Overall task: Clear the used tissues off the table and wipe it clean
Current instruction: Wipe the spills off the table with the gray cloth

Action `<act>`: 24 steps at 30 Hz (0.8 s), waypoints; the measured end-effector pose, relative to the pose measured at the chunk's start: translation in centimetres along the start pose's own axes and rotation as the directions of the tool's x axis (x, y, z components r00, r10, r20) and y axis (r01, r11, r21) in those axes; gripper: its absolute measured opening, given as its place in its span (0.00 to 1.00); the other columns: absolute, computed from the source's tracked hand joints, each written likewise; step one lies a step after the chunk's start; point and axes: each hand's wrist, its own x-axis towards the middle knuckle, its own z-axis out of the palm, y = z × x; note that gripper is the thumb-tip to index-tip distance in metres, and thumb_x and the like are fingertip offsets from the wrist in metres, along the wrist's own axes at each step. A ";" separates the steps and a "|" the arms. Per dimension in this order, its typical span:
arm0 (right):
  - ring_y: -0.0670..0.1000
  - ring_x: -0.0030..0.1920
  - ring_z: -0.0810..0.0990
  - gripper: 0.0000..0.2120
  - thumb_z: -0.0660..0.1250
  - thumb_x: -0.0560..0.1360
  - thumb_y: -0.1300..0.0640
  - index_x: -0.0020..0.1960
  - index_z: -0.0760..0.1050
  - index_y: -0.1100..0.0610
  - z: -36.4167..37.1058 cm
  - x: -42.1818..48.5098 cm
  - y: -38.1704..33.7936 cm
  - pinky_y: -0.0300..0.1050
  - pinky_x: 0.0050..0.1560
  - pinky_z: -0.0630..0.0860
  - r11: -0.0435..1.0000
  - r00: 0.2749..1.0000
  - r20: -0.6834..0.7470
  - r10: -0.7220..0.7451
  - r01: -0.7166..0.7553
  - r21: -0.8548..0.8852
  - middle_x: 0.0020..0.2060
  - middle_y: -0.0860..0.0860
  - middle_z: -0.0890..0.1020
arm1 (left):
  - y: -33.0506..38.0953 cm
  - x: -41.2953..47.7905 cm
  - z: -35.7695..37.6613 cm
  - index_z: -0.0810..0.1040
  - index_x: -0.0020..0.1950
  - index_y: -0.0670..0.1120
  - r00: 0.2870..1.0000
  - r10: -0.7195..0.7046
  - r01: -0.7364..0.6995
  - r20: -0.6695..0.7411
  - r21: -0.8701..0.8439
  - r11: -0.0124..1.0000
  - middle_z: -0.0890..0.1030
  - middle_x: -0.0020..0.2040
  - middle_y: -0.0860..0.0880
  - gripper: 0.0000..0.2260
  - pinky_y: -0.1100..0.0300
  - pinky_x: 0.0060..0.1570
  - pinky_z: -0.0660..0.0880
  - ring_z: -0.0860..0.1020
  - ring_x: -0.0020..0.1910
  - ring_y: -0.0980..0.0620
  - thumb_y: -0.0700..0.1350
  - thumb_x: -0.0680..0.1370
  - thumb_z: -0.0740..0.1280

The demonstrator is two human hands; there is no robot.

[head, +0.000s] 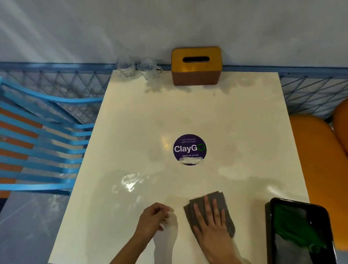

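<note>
With my right hand spread flat on the grey cloth near the table's front edge and my left hand pinching a used tissue beside it (loosely, I suspect), a wide sweep could knock that tissue floorward.

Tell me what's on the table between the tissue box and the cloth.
The purple sticker lies between the tissue box and the cloth; the rest is bare table, in the head view.

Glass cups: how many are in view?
2. One glass cup in the far left corner of the table, the other beside it, left of the tissue box. None looks hidden.
</note>
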 end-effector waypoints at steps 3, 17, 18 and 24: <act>0.62 0.77 0.51 0.27 0.46 0.81 0.43 0.78 0.57 0.50 2.8 -3.6 -1.4 0.60 0.72 0.50 0.990 0.989 0.031 -0.144 0.144 0.006 0.77 0.57 0.58 | -2.7 -2.6 0.2 0.84 0.46 0.45 0.996 -0.084 0.084 -0.038 -0.003 0.996 0.84 0.40 0.47 0.08 0.59 0.36 0.78 0.82 0.38 0.51 0.39 0.78 0.64; 0.57 0.78 0.45 0.38 0.56 0.75 0.35 0.79 0.50 0.50 3.1 -8.4 -2.0 0.55 0.71 0.46 0.937 0.931 0.132 -0.341 0.348 -0.030 0.79 0.55 0.51 | -9.8 -9.3 0.2 0.82 0.47 0.43 0.982 -0.156 0.152 -0.105 -0.045 0.987 0.84 0.42 0.43 0.07 0.60 0.33 0.75 0.80 0.37 0.50 0.38 0.77 0.64; 0.57 0.78 0.42 0.42 0.59 0.73 0.34 0.79 0.47 0.50 3.2 -8.7 -1.8 0.55 0.72 0.43 0.930 0.923 0.148 -0.355 0.365 -0.046 0.79 0.55 0.48 | -9.7 -9.2 0.3 0.82 0.47 0.43 0.986 -0.147 0.144 -0.082 -0.044 0.989 0.84 0.43 0.43 0.07 0.60 0.34 0.75 0.80 0.38 0.50 0.37 0.78 0.64; 0.61 0.75 0.54 0.49 0.77 0.58 0.50 0.76 0.62 0.53 3.6 -10.3 -4.6 0.57 0.71 0.47 0.970 0.957 0.172 -0.232 0.240 -0.030 0.75 0.58 0.62 | -7.8 -7.5 1.4 0.81 0.48 0.44 0.997 -0.045 0.048 0.064 -0.045 0.998 0.84 0.40 0.45 0.07 0.57 0.37 0.76 0.81 0.37 0.50 0.37 0.77 0.64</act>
